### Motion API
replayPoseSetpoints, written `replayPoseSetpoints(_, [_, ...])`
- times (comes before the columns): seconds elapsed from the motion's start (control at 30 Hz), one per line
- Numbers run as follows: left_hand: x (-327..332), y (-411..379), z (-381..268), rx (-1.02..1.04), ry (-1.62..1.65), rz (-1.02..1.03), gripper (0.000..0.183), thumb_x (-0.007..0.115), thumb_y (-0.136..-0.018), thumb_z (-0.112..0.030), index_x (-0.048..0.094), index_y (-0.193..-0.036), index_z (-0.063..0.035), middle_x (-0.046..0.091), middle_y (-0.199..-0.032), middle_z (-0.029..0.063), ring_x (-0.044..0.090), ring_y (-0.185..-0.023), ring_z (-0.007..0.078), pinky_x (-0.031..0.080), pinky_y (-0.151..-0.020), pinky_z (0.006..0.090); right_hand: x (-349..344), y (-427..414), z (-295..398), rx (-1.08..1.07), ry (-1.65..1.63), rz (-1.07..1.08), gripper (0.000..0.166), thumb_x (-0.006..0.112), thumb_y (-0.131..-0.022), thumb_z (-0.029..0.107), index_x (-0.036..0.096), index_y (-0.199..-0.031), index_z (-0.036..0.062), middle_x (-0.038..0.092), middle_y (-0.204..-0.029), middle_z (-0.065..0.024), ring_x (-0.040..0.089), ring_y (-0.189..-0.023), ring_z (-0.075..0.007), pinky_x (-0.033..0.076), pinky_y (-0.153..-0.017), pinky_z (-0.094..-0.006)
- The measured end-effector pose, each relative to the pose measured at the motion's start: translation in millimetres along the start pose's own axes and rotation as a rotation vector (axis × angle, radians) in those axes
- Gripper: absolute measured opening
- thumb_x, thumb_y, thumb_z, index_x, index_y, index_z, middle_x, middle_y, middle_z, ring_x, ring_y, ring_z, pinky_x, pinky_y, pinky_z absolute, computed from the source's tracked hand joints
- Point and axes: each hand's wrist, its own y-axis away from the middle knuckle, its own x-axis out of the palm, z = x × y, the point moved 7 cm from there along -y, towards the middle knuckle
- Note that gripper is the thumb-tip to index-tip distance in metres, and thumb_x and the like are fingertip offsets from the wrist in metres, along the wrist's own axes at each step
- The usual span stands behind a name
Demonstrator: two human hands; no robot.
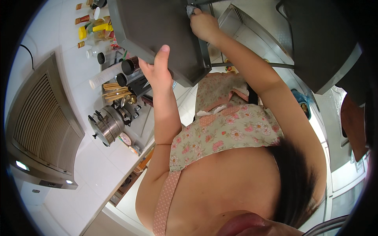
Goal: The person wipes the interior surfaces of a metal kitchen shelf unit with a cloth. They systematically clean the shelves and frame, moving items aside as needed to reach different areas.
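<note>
My left hand (159,66) grips the near rim of a dark grey metal tray-like panel (156,23), its thumb lying over the edge onto the inner face. The panel is tilted and has a raised rim. At its far right side, my right hand (205,25) holds a crumpled greyish-white wad (190,11), cloth or scouring material, against the inside near the corner. The fingertips of my right hand are partly hidden. Below both arms is a floral apron (224,126).
On the left, bottles (94,32), chopsticks (115,91) and a steel steamer pot (107,124) crowd the counter. A range hood (44,126) rises beyond. Another dark grey panel (319,44) stands at the right. A thin dark bar (254,65) crosses behind my right forearm.
</note>
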Motion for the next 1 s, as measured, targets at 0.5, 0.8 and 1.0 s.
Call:
replayPoseSetpoints(0.5, [6.7, -2.5, -3.5, 0.067, 0.054, 0.007, 0.047, 0.059, -0.076, -0.006, 0.047, -0.120, 0.0022, 0.053, -0.112, 0.0122, 0.052, -0.101, 0.0231, 0.043, -0.086, 0.0352, 23.4, 126.7, 3.1, -0.067, -0.239, 0.614, 0.029, 0.054, -0.079, 0.024, 0.065, -0.082, -0.0037, 0.064, -0.094, -0.0183, 0.062, -0.087, -0.0360, 0.050, -0.075, -0.0442])
replayPoseSetpoints(0.8, [5.7, -3.7, -1.9, 0.123, 0.086, 0.051, 0.046, 0.059, -0.076, -0.007, 0.047, -0.119, 0.0020, 0.053, -0.112, 0.0121, 0.052, -0.100, 0.0231, 0.044, -0.084, 0.0354, 4.9, 117.7, 30.1, -0.025, -0.236, 0.803, 0.033, 0.050, -0.079, 0.024, 0.065, -0.078, -0.0058, 0.064, -0.079, -0.0231, 0.063, -0.080, -0.0354, 0.049, -0.073, -0.0423])
replayPoseSetpoints(1.0, [5.2, -3.9, -1.1, 0.135, 0.081, 0.057, 0.046, 0.060, -0.075, -0.007, 0.047, -0.119, 0.0017, 0.053, -0.110, 0.0111, 0.053, -0.099, 0.0223, 0.044, -0.084, 0.0344, -25.9, 109.1, 58.6, -0.129, -0.367, 0.777, 0.030, 0.049, -0.078, 0.021, 0.063, -0.076, -0.0063, 0.060, -0.071, -0.0248, 0.062, -0.073, -0.0370, 0.048, -0.068, -0.0425])
